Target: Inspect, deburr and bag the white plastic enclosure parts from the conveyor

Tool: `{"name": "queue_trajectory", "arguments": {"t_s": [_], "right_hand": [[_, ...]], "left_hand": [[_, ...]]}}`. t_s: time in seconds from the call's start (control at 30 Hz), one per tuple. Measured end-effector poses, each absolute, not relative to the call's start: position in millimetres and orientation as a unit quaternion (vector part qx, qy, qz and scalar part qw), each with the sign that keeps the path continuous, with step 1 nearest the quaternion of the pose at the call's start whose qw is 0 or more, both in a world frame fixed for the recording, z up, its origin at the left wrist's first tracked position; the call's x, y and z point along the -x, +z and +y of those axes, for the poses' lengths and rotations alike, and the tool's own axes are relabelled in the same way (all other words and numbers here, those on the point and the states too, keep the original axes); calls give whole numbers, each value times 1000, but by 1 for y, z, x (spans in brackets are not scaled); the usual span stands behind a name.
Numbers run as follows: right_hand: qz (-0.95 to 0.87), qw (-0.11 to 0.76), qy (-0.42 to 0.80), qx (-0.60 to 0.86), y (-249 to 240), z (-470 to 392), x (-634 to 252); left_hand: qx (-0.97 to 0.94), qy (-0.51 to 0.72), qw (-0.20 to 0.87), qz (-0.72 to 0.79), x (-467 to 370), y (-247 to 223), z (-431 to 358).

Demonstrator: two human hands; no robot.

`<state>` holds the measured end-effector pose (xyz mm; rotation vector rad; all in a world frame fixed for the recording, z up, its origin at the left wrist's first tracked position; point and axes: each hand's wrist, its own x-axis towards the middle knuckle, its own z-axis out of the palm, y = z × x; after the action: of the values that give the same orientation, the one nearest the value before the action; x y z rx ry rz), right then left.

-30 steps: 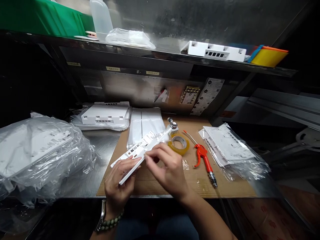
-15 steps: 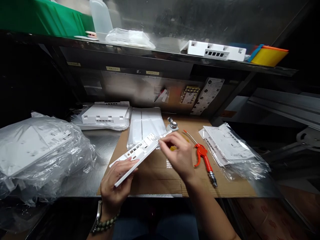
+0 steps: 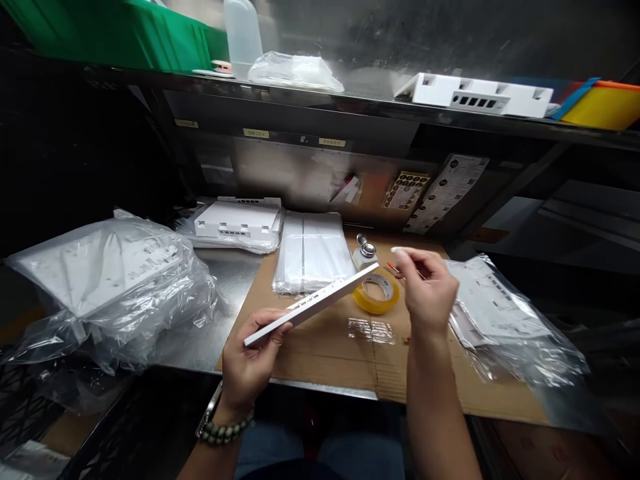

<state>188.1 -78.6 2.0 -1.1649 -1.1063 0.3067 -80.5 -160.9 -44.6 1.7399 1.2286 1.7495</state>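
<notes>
My left hand (image 3: 257, 357) grips the lower left end of a white plastic housing panel (image 3: 320, 303), thumb on the near side. The panel is tilted with its far right end raised and its narrow edge towards me. My right hand (image 3: 427, 283) is closed in a pinch, apart from the panel, up and to its right. A small white piece (image 3: 397, 250) shows at its fingertips; its kind I cannot make out. Beside this hand lie a roll of yellow tape (image 3: 373, 305) and a small bottle with a metal lid (image 3: 367, 255). Only the orange tip of the air blow gun (image 3: 393, 267) shows clearly.
Flat clear bags (image 3: 314, 257) and the panels under my hands rest on cardboard (image 3: 325, 363). Bagged panels lie left (image 3: 115, 273) and right (image 3: 505, 307), with a stack of white housings (image 3: 239, 220) behind. A metal shelf (image 3: 370, 107) crosses overhead.
My right hand has moved away from the panel, up and right, uncovering the tape roll and now blocking most of the air blow gun. The panel has turned edge-on. The view has shifted left.
</notes>
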Motion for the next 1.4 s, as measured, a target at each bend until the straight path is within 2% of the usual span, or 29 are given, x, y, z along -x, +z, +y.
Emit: {"name": "queue_trajectory", "arguments": {"t_s": [0.07, 0.17, 0.27, 0.6, 0.97, 1.13, 1.4], "right_hand": [[-425, 712, 280, 483, 2, -80, -195], [-384, 668, 479, 421, 2, -89, -193], [-378, 626, 558, 392, 1, -97, -185], [-396, 622, 557, 382, -1, -102, -180], [-360, 663, 534, 381, -4, -105, -182], [-334, 683, 537, 366, -1, -107, -188], [-329, 663, 546, 392, -5, -97, -198]], "left_hand": [[-608, 631, 208, 435, 80, -41, -160], [-603, 636, 216, 432, 80, -38, -159], [-602, 634, 222, 431, 81, -36, -160], [-596, 639, 242, 421, 79, -33, -164], [-621, 629, 289, 368, 80, -33, -166], [-649, 623, 268, 346, 81, -33, -160], [-712, 586, 261, 286, 84, -23, -153]]}}
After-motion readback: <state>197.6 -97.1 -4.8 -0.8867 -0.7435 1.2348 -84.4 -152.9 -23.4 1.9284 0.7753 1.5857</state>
